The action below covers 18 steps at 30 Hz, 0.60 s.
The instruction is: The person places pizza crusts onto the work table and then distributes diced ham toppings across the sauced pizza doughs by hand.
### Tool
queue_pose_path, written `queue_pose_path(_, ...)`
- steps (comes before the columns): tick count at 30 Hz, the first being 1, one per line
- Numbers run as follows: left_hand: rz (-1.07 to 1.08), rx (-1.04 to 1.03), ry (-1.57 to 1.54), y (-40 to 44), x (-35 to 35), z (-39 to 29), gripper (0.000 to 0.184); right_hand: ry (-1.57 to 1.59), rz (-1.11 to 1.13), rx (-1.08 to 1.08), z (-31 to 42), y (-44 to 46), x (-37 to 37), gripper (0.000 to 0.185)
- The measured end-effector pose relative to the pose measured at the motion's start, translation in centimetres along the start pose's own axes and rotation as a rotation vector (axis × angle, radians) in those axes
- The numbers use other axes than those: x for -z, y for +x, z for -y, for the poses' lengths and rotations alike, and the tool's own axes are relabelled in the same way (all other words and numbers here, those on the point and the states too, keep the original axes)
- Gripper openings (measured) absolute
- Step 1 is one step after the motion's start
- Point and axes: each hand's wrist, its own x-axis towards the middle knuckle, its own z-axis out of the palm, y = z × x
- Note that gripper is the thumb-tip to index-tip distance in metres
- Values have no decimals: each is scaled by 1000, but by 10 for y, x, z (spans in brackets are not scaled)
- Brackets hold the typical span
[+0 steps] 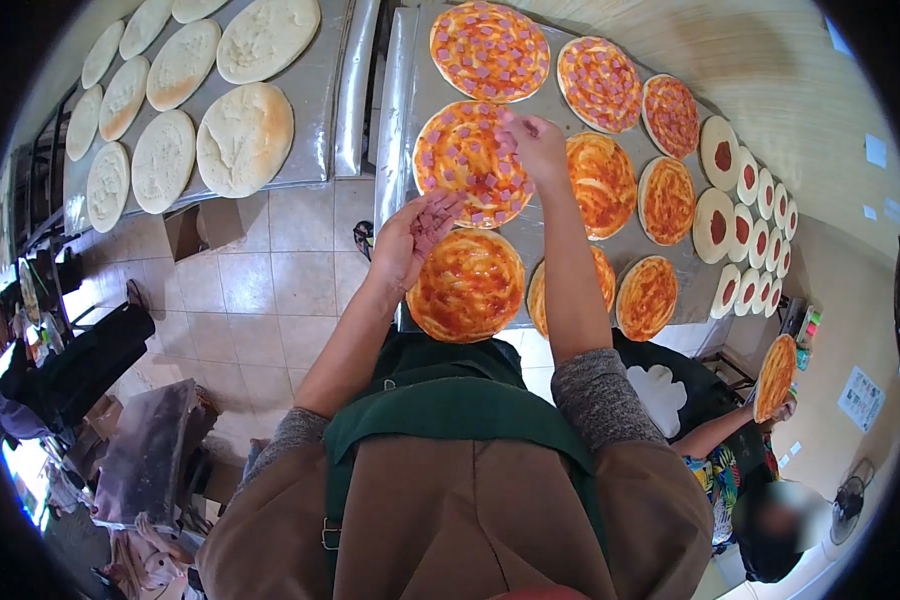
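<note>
My left hand [417, 235] is palm up with its fingers apart, at the lower left edge of a pizza base [465, 165] with sauce and pink diced pieces. Small pink bits seem to lie on that palm. Over the upper right part of the same base, my right hand [532, 148] has its fingers bent together; what they hold is too small to name. Just below is a base with sauce only [465, 285]. Above lies another base covered in pink pieces [489, 52].
More sauced bases [601, 185] and small white rounds with red centres [715, 225] cover the metal table [560, 118] to the right. Plain breads [245, 140] lie on another table at left. A co-worker [715, 435] at lower right holds a sauced base [776, 378].
</note>
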Motion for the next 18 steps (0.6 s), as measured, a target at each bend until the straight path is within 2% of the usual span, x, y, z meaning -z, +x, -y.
queue_pose_path(3,-2,0,-3,0,1,-1,40,13,90,185,-18,7,10,15)
queue_pose_path(6,-10,2,18,0,-1,-2,40,-112,-22,209,-15,3,5,14)
queue_pose_path(9,-3,6,16,0,-2,-1,40,-306,-42,178,-6,-2,-4,15)
queue_pose_path(12,-5,10,14,0,-4,-1,40,-439,-60,266,-10,0,-12,15)
queue_pose_path(15,-11,12,24,-1,-5,0,40,-730,-159,348,-9,-1,-18,14)
queue_pose_path(18,-7,14,19,0,-4,0,39,-701,-229,444,-2,-16,-18,15)
